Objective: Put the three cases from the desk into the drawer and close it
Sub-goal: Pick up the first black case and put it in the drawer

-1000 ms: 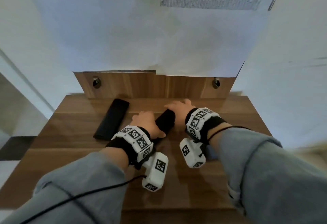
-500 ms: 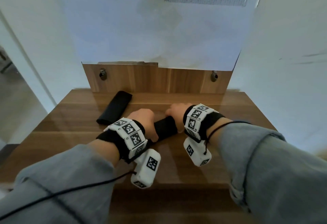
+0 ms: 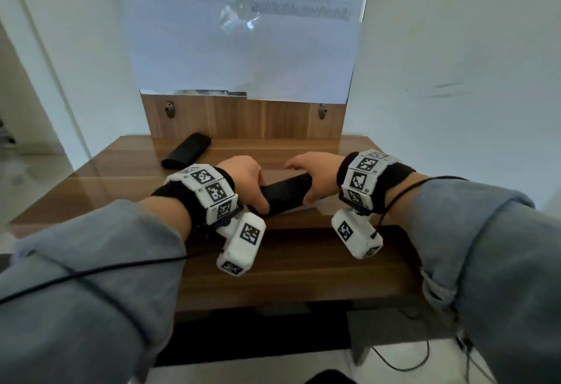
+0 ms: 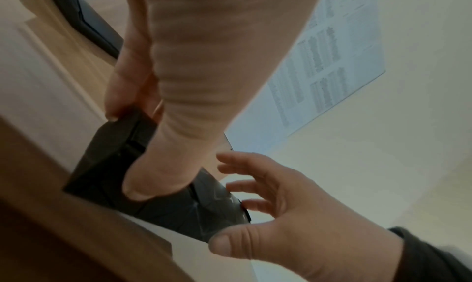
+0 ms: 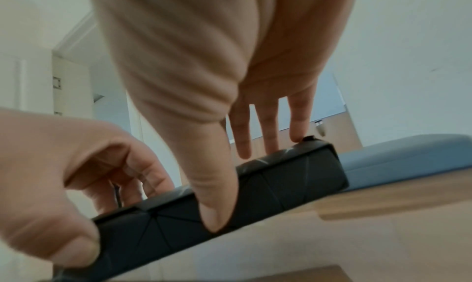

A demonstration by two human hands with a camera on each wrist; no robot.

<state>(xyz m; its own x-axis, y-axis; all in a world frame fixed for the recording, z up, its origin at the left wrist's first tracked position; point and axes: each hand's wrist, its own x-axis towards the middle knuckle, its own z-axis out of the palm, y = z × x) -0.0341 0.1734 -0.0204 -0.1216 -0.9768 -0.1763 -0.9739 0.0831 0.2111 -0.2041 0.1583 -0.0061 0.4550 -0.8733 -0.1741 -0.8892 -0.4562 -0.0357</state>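
Observation:
A long black case hangs just over the front edge of the wooden desk, tilted up to the right. My left hand grips its left end, thumb on the near side and fingers behind. My right hand pinches the right end, thumb in front and fingers laid over the top. A second black case lies at the back left of the desk. In the right wrist view a flat grey-blue thing lies on the desk behind the held case.
A wooden back panel with two metal fittings stands behind the desk, under a big sheet of paper. White walls close in on both sides. Below the desk's front edge lies a darker wooden surface. Cables run over the floor at the lower right.
Both hands have drawn the black case from the middle of the desk to its front edge and raised it. The case at the back left has stayed put.

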